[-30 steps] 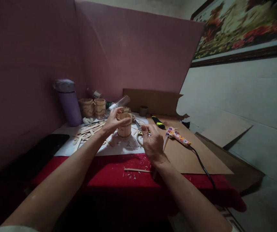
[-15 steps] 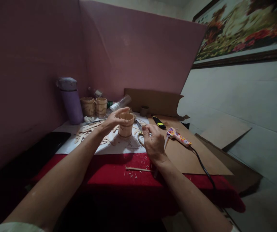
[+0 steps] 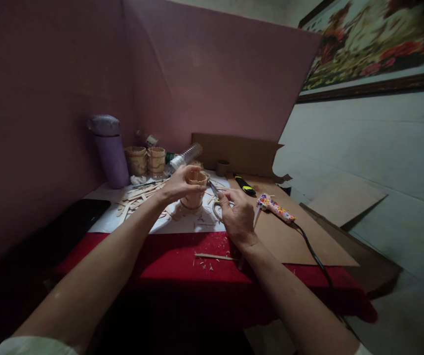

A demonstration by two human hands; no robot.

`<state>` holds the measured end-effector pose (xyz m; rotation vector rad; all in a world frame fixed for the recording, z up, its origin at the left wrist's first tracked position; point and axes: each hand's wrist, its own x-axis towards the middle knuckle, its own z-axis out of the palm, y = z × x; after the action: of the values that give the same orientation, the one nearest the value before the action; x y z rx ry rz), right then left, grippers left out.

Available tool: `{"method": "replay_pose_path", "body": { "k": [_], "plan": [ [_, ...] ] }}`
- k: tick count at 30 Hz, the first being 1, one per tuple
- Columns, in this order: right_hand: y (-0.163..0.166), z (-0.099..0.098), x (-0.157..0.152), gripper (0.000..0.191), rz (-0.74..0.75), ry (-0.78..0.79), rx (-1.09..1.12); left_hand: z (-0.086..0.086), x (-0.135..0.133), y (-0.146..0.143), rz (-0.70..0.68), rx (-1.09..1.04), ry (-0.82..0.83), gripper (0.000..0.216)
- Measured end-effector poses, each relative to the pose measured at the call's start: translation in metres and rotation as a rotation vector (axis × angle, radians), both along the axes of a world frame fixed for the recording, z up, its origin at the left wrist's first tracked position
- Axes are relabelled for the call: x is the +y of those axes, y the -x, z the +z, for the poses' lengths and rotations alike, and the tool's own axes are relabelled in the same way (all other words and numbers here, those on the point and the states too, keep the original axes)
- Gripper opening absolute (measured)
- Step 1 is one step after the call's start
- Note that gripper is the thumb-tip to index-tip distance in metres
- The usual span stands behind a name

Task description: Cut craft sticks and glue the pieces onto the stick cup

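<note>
A small round cup (image 3: 192,201) faced with pale wooden craft sticks stands on the white paper, its upper part covered by my left hand (image 3: 182,185). That hand is closed around the rim, the thumb lying across the near side. My right hand (image 3: 237,212) is held just right of the cup with thumb and fingers pinched together; whatever is between them is too small to make out. Scissors (image 3: 217,211) lie right behind it, with one handle loop and the blades showing. Loose craft sticks (image 3: 137,198) are spread left of the cup.
Two similar cups (image 3: 156,161), a purple bottle (image 3: 111,160) and a clear plastic bottle (image 3: 185,157) stand or lie at the back left. On the cardboard (image 3: 293,246) rest a utility knife (image 3: 245,185) and a flowered glue gun (image 3: 276,209) with a black cord. A stick (image 3: 215,257) lies on the red cloth (image 3: 160,261).
My left hand has come lower around the cup, its thumb now across the near side of the rim. The right hand stays pinched beside the scissors. The view has shifted slightly.
</note>
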<state>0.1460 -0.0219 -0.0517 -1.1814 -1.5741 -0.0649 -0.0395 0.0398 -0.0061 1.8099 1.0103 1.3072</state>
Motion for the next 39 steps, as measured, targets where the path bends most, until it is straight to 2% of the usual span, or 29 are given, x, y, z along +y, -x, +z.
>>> {"method": "replay_pose_path", "body": {
  "k": [2, 3, 6, 8, 9, 13, 16, 22, 28, 34, 39],
  "plan": [
    [0.0, 0.0, 0.0, 0.031, -0.004, 0.006, -0.001, 0.0, 0.002, -0.001, 0.129, 0.02, -0.075, 0.068],
    [0.0, 0.0, 0.0, 0.03, -0.006, 0.008, -0.002, -0.001, 0.003, 0.0, 0.149, 0.009, -0.088, 0.066],
    [-0.001, 0.0, 0.0, 0.028, -0.005, 0.009, -0.005, 0.0, 0.005, 0.004, 0.015, -0.077, -0.023, 0.055],
    [-0.001, 0.0, 0.0, 0.027, 0.002, 0.014, -0.013, 0.0, 0.004, 0.005, -0.091, -0.11, 0.043, 0.056],
    [-0.001, 0.0, 0.0, 0.027, 0.004, 0.017, -0.019, 0.0, 0.004, 0.005, -0.098, -0.105, 0.05, 0.058],
    [0.0, 0.001, -0.001, 0.027, 0.005, 0.031, -0.039, 0.0, 0.004, 0.003, 0.091, -0.016, -0.081, 0.067],
    [0.0, 0.001, -0.002, 0.028, 0.008, 0.031, -0.045, -0.002, 0.008, 0.004, 0.106, -0.029, -0.111, 0.066],
    [0.0, 0.001, -0.001, 0.034, -0.021, 0.036, -0.052, -0.004, 0.009, 0.003, -0.042, -0.084, 0.037, 0.068],
    [0.0, 0.003, -0.003, 0.04, -0.044, 0.073, -0.07, -0.001, 0.003, 0.003, -0.044, -0.063, 0.085, 0.068],
    [0.002, 0.005, -0.007, 0.038, -0.087, 0.174, -0.097, 0.002, -0.004, 0.004, -0.028, -0.042, 0.133, 0.087],
    [0.003, 0.006, -0.009, 0.039, -0.105, 0.205, -0.123, 0.001, -0.005, 0.004, -0.061, -0.068, 0.176, 0.082]
  ]
}}
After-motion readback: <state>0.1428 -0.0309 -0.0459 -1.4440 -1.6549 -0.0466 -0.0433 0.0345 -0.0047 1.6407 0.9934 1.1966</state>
